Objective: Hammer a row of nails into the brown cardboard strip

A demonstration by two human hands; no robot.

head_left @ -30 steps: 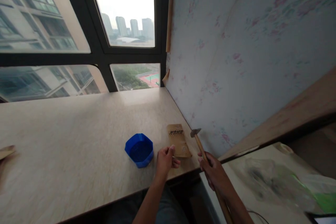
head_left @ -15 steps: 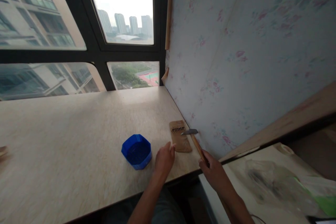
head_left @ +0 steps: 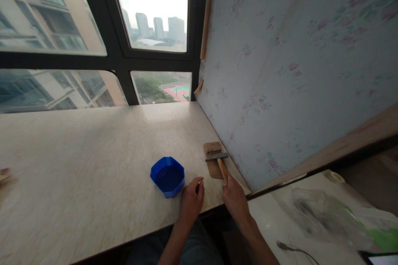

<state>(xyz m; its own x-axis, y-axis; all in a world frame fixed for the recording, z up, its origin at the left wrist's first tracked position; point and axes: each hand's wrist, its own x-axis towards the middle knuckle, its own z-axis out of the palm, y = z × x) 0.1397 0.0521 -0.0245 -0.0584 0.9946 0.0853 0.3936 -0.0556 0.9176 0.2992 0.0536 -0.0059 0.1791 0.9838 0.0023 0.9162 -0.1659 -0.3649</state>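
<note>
My right hand (head_left: 235, 198) grips the wooden handle of a hammer (head_left: 222, 170). The hammer's metal head lies across a small brown board (head_left: 214, 169), and I cannot tell whether it touches the wood. Just beyond the head, a row of several dark nails (head_left: 214, 151) stands in the board. My left hand (head_left: 192, 198) is closed in a pinch to the left of the board, apart from it; whatever is between thumb and forefinger is too small to name. A blue octagonal container (head_left: 168, 178) with dark contents sits close to the left of this hand.
Both board and container rest on a pale marbled countertop (head_left: 93, 165). A flowered wall (head_left: 280, 91) rises close on the right, and windows (head_left: 155, 16) stand behind. At lower right, a white surface holds a plastic bag (head_left: 323, 211) and a cable (head_left: 295, 249).
The hammer has swung left, its head now across the board. My left hand has drawn back from the board toward me. The view has shifted slightly.
</note>
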